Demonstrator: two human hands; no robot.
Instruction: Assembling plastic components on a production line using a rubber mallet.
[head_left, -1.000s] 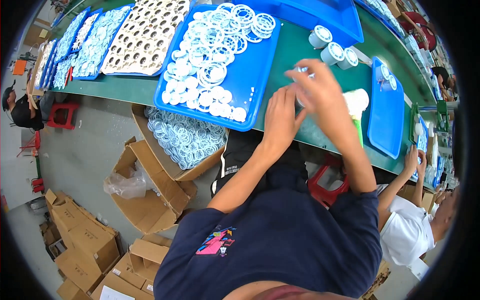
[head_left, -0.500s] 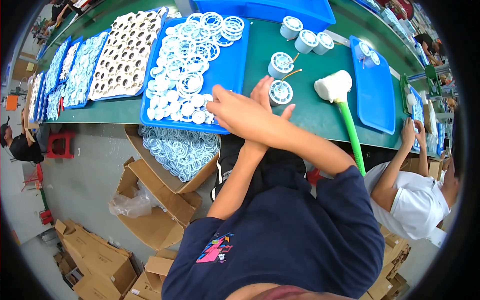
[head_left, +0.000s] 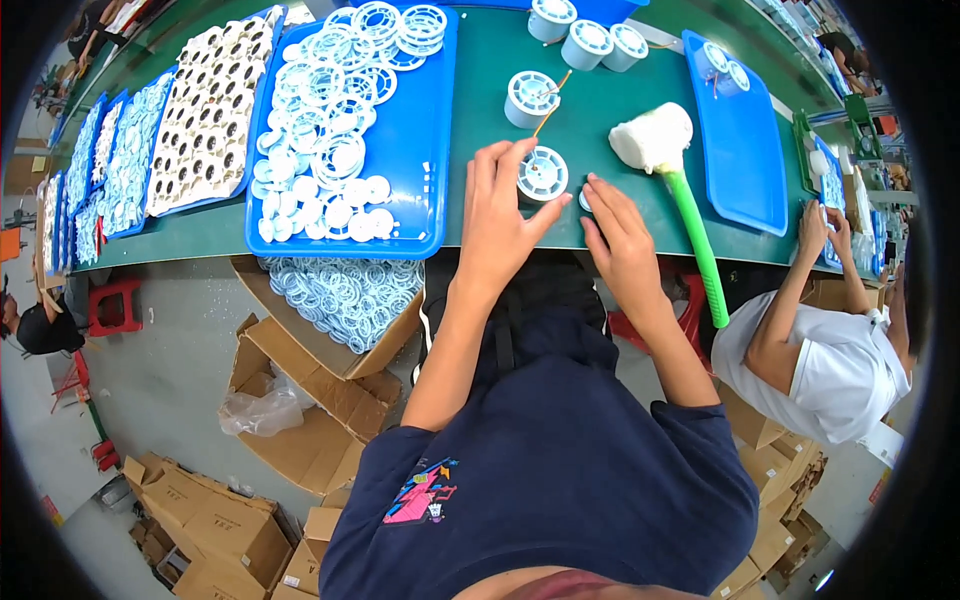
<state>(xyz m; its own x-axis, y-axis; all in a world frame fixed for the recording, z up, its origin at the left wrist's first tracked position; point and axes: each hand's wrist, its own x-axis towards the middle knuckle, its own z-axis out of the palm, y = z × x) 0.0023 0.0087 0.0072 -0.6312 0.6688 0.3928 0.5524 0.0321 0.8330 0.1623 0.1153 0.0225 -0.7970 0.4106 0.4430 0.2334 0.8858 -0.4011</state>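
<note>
My left hand (head_left: 500,215) is curled around a white cylindrical motor-like part (head_left: 543,174) with a slotted round face, fingers along its left side and thumb at its near right. An orange-brown wire (head_left: 551,112) rises from behind it. My right hand (head_left: 622,235) rests at the table edge, its fingertips against a small white disc (head_left: 586,201) mostly hidden under them. Just beyond stands a second white cylindrical part (head_left: 531,99). To the left, a blue tray (head_left: 408,170) carries white slotted rings (head_left: 338,70) and small white discs (head_left: 340,213).
A white-headed mallet (head_left: 655,135) with a green handle lies right of my hands, the handle overhanging the edge. Beyond it, a blue tray (head_left: 745,190) holds two cylindrical parts. Three more (head_left: 587,43) stand at the back. An open carton of rings (head_left: 345,300) sits below; a co-worker (head_left: 830,350) works at right.
My right hand has uncrossed from over my left arm, moving from the blue tray to the right with a small disc. My left hand has closed around the nearest cylindrical part. The view has shifted.
</note>
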